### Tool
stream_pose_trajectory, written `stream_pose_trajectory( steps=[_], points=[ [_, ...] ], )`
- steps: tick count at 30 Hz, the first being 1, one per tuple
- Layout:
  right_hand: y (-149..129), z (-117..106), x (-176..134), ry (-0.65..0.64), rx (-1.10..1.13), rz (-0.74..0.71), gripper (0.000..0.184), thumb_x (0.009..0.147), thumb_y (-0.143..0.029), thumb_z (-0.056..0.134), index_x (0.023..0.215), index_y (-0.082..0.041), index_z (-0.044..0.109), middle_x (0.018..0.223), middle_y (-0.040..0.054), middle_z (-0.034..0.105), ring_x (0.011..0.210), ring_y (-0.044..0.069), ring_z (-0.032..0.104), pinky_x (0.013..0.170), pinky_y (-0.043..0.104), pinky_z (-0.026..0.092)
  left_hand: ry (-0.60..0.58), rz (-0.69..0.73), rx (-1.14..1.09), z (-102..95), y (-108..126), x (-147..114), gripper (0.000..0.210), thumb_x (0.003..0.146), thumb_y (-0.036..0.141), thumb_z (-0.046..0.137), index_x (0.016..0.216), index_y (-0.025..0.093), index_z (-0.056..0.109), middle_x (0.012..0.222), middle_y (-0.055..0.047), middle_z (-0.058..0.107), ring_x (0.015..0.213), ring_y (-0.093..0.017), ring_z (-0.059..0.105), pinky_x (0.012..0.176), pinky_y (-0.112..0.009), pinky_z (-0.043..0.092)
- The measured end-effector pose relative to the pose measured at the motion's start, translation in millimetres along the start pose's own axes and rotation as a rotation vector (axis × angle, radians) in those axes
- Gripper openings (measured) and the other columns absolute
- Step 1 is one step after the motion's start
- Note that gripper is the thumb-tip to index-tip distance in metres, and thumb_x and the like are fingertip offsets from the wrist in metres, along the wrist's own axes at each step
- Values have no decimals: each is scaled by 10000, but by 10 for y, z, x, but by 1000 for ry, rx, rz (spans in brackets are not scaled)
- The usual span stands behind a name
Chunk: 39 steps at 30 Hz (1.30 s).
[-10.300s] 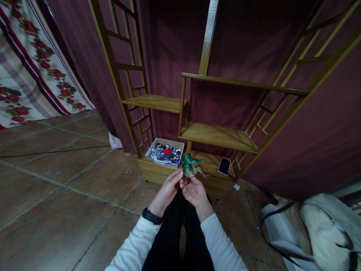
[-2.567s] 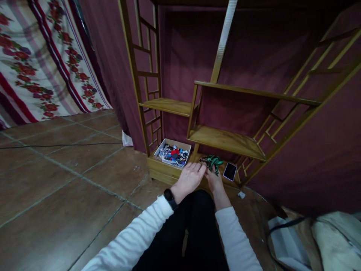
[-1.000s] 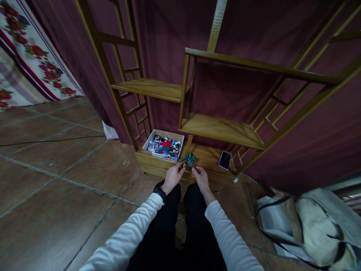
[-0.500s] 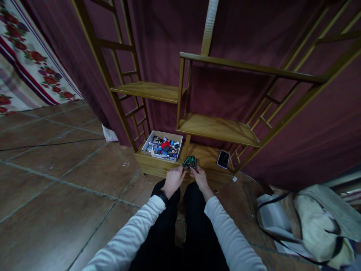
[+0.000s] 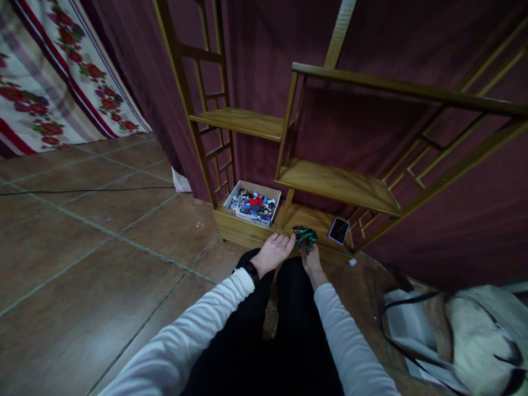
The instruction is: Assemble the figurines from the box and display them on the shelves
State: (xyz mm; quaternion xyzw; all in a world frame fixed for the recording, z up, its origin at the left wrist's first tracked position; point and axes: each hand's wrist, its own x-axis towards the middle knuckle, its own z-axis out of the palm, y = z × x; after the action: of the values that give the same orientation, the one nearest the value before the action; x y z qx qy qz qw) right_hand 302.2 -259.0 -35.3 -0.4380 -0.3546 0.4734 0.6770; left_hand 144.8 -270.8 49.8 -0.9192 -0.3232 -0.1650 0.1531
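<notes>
A small, crumpled green-and-black patterned cloth piece (image 5: 306, 236) is held up over my knees, before the low wooden shelf. My right hand (image 5: 312, 261) pinches it from below, its fingers partly hidden behind the cloth. My left hand (image 5: 275, 251), with a dark band on the wrist, has its fingers curled in and the tips closed at the cloth's left edge. A shallow box (image 5: 270, 221) of many small colourful items, one bright red, stands on the low shelf to the left of the cloth.
A phone (image 5: 339, 230) with a light purple edge lies on the low shelf (image 5: 299, 217), right of the cloth. Wooden shelving (image 5: 338, 184) rises ahead against a maroon curtain (image 5: 247, 66). A pale bag (image 5: 474, 330) with a dark strap sits on the tiled floor at right.
The view has swung left, so the shelving sits further right. The cloth has turned and spread, with my left hand now at its left side and its knuckles raised.
</notes>
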Motion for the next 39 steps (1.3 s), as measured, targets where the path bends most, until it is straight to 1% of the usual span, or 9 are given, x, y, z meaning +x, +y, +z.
stream_pose_trajectory(
  steps=[5,13,15,18,22,26,28,33,39],
  points=[
    [-16,-2,-27,-2,42,-36,251,657,-330,665,876,-217,619,865,25,667,722,130,586,657,254,467,-32,8,-43,-65,9,-5,416,882,80,313,1293,64,374,942,-123,600,923,-206,556,823,-343,389],
    [-191,96,-170,15,39,-34,308,638,-385,698,878,-208,622,885,34,663,805,170,604,750,324,490,-22,-106,-223,-189,7,-27,439,874,108,357,1308,144,403,985,-119,609,969,-216,559,869,-360,382],
    [-272,120,-208,24,-6,-51,343,633,-389,710,906,-202,619,913,35,660,807,169,600,755,327,495,25,-175,-259,-199,0,-34,417,880,148,379,1294,146,425,967,-115,620,951,-214,570,863,-362,394],
    [-419,160,-258,29,-77,-103,337,667,-389,690,929,-193,610,918,37,650,794,162,585,713,304,505,154,-329,-363,-185,-26,-30,327,887,218,407,1191,166,517,996,-111,633,936,-213,584,847,-358,421],
    [-660,254,-329,40,-85,-138,306,707,-382,661,945,-204,589,927,34,632,791,162,584,650,285,512,258,-527,-622,-171,-88,38,238,882,294,437,1008,185,608,939,-85,664,893,-203,612,810,-332,460],
    [-927,378,-416,24,-169,-212,343,719,-381,654,1003,-207,569,912,38,639,785,168,596,670,300,514,389,-611,-980,-222,-140,164,310,860,295,463,1131,191,573,1114,-81,643,1028,-188,591,892,-323,447],
    [-1060,438,-470,24,-286,-274,366,741,-370,638,1058,-204,560,895,38,637,754,160,594,687,302,508,437,-639,-1140,-254,-160,229,334,841,305,487,1139,178,571,1100,-86,651,1021,-191,596,894,-330,449],
    [-1382,588,-638,14,-629,-515,350,794,-317,581,1134,-236,563,985,45,576,755,148,578,748,313,494,462,-719,-1505,-313,-207,347,327,775,382,571,1000,148,610,893,-76,688,814,-181,633,790,-335,494],
    [-1667,743,-784,-17,-792,-695,352,854,-277,502,1201,-295,554,1014,48,542,909,175,571,792,299,495,395,-717,-1800,-404,-186,415,393,711,374,648,1031,151,599,1030,-97,657,861,-167,624,771,-292,495]
  ],
)
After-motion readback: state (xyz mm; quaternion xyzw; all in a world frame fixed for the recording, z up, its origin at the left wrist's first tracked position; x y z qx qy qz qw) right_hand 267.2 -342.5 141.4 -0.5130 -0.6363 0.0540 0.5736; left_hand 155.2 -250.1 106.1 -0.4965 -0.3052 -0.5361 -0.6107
